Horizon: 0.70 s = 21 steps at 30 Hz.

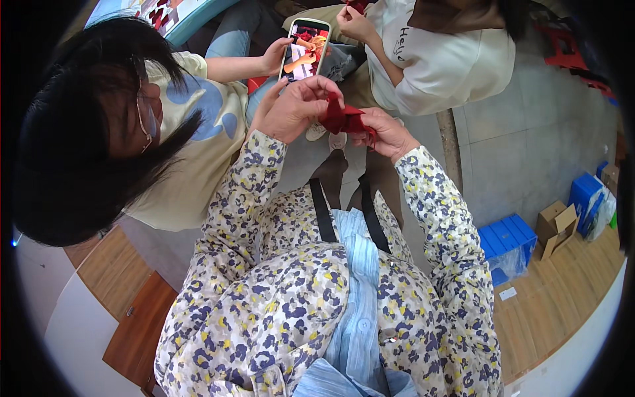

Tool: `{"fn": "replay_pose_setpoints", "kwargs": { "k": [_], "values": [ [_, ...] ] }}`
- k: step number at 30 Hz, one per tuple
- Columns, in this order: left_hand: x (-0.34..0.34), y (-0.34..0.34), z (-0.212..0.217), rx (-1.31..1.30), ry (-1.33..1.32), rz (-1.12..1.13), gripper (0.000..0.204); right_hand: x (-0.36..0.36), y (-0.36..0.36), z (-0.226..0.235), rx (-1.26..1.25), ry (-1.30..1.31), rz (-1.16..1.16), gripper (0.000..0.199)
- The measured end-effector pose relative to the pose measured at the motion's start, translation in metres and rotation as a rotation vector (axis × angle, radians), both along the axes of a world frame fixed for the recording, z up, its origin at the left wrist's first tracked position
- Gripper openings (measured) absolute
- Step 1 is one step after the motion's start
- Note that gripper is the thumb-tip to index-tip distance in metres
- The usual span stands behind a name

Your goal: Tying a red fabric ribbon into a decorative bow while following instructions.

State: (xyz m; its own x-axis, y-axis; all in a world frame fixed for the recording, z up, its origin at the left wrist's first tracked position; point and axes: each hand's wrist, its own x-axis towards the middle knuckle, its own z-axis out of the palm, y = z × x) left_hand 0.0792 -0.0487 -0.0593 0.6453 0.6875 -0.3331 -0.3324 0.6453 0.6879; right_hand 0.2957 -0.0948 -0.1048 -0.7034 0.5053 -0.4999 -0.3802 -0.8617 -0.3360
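Above grey floor tiles [529, 145], left hand [291, 106] and right hand [387, 132] are both pinching folded red paper [342, 119].

A dark red folded piece [344, 119] was seen. The sleeves [436, 212] were cream, patterned with blue, grey and yellow spots, over a light blue striped shirt [357, 278]. Bright blue boxes [508, 237] and a brown cardboard box [557, 226] were noticed on the wooden floor [549, 311].
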Motion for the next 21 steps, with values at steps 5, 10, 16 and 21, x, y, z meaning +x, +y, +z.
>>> {"fn": "replay_pose_setpoints", "kwargs": {
  "k": [5, 10, 16, 21],
  "values": [
    [-0.009, -0.005, 0.008, 0.194, -0.042, 0.073, 0.024, -0.017, -0.002, 0.022, 0.189, -0.234, -0.124, 0.023],
    [-0.010, -0.012, 0.037, 0.163, 0.080, 0.142, 0.025, -0.021, 0.014, 0.055, 0.408, -0.530, -0.159, 0.019],
    [-0.016, -0.015, 0.064, 0.317, 0.169, 0.063, 0.020, -0.036, 0.019, 0.063, 0.627, -0.705, -0.292, 0.019],
    [-0.035, -0.022, 0.049, 0.232, 0.390, 0.009, 0.021, -0.055, 0.021, 0.077, 0.579, -0.741, -0.273, 0.018]
  ]
}}
